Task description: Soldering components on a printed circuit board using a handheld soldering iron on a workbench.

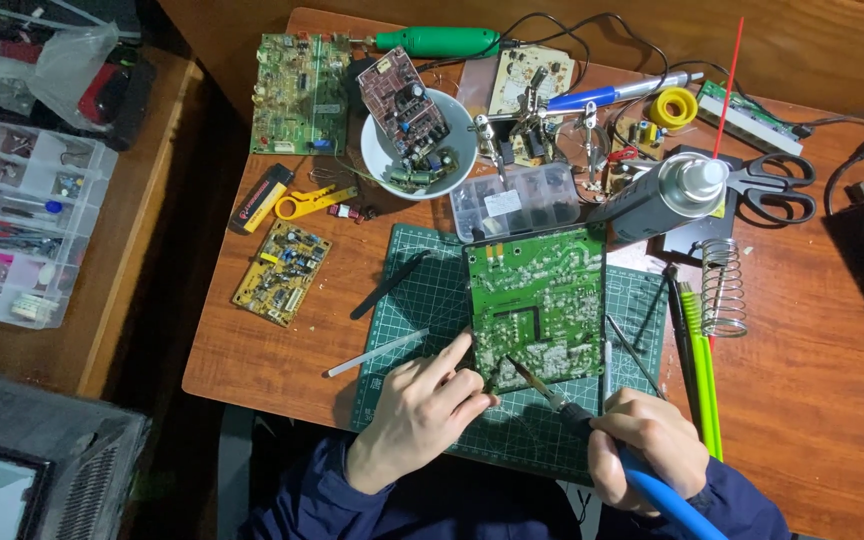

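Right hand [644, 445] clenched on blue-handled soldering iron [592, 425], tip on green circuit board [536, 300]. Left hand [422, 410] pinches thin tool against board's lower edge, over cutting mat [422, 290] on bench [812, 390].

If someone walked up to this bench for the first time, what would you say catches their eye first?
Probably the large green circuit board on the cutting mat at the centre, with the right hand bringing a blue-handled soldering iron to it and the left hand beside it. Next, the white bowl of parts behind it.
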